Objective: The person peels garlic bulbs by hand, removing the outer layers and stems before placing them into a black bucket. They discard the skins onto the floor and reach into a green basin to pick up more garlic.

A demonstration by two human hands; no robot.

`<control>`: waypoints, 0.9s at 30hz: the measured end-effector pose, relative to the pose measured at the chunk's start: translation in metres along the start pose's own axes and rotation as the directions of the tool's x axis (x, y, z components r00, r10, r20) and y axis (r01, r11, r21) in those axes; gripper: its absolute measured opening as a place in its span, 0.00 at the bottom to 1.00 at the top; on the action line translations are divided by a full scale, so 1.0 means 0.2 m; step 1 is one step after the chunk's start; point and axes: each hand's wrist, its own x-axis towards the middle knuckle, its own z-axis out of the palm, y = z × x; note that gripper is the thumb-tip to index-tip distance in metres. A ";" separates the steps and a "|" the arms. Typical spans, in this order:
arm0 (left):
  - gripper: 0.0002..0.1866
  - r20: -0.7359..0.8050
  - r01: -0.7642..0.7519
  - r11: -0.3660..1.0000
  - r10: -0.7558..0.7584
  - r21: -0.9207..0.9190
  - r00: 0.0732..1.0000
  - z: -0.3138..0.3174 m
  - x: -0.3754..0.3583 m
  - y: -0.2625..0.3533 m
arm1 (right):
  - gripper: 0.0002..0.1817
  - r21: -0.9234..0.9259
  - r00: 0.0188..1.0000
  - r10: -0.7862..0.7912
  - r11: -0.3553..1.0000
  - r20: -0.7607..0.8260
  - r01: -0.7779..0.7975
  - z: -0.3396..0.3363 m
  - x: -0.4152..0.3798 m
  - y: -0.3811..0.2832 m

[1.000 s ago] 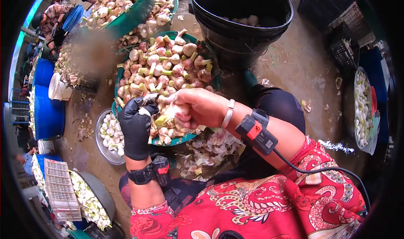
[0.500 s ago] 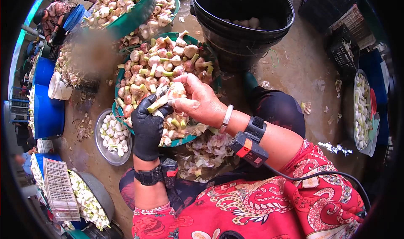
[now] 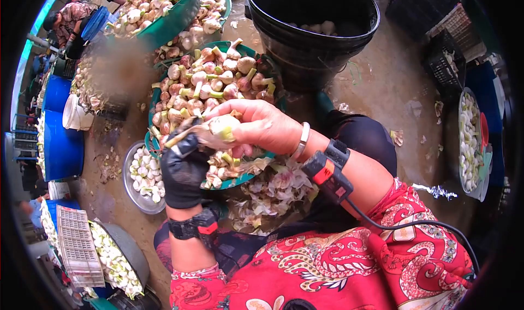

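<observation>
Bulb up off the heap, worked in the air. We note the right hand (image 3: 256, 125) bare, thumb and fingers pinching a garlic bulb (image 3: 222, 127) by its round end, pale flesh partly showing. The bulb is above the near half of the green basket (image 3: 251, 51), clear of the unpeeled ones below.

Left hand (image 3: 188, 170), black-gloved, is curled just beside it. The brownish stalk and skin (image 3: 184, 137) trail from the bulb across its thumb. Whether that grip truly pinches the skin or only presses it, we cannot tell; the fingers are partly hidden and blurred.

On method, our view: let the bare fingers do the steadying, spread around the round end, firm but not squeezing, so the cloves should stay together. The gloved thumb is best set low on the loose skin, drawing along the stalk rather than across it; a sideways tug could tear the layer short. Small turns of the bulb would bring the covered side to the thumb.

Loose peelings (image 3: 273, 198) lie in a pile between basket and knees; we would shed scraps there, away from the metal bowl (image 3: 141, 204) of bared white bulbs to our left.
</observation>
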 end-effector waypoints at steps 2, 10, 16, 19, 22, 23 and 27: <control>0.19 -0.034 -0.050 0.980 0.045 -0.190 0.998 -0.04 0.04 0.07 | 0.27 0.491 0.958 -0.007 0.860 0.287 -0.141 -0.01 -0.01 -0.02; 0.19 0.078 0.024 0.468 -0.197 0.884 0.977 0.11 -0.08 -0.18 | 0.26 0.129 0.989 -0.149 0.980 -0.009 0.149 -0.07 0.01 -0.01; 0.19 0.214 -0.206 0.830 0.107 0.519 0.971 0.16 -0.02 -0.08 | 0.25 -0.647 0.858 -0.511 0.640 0.044 0.415 -0.05 0.02 0.02; 0.22 0.137 0.039 0.992 -0.055 0.118 0.989 0.24 -0.02 -0.04 | 0.16 -0.666 0.854 -0.519 0.627 0.029 0.404 -0.02 0.01 0.01; 0.27 0.138 0.137 0.990 -0.134 -0.015 0.981 0.23 -0.01 -0.03 | 0.11 -0.480 0.851 -0.524 0.755 -0.033 0.447 -0.01 0.02 0.03; 0.29 0.156 0.132 0.991 -0.132 0.004 0.979 0.20 -0.02 -0.03 | 0.06 -0.264 0.921 -0.358 0.913 -0.154 0.311 -0.02 0.03 0.03; 0.29 0.230 0.073 0.995 -0.054 -0.074 0.972 0.19 -0.06 -0.01 | 0.04 -0.163 0.901 -0.176 0.979 -0.396 0.119 -0.03 0.03 0.01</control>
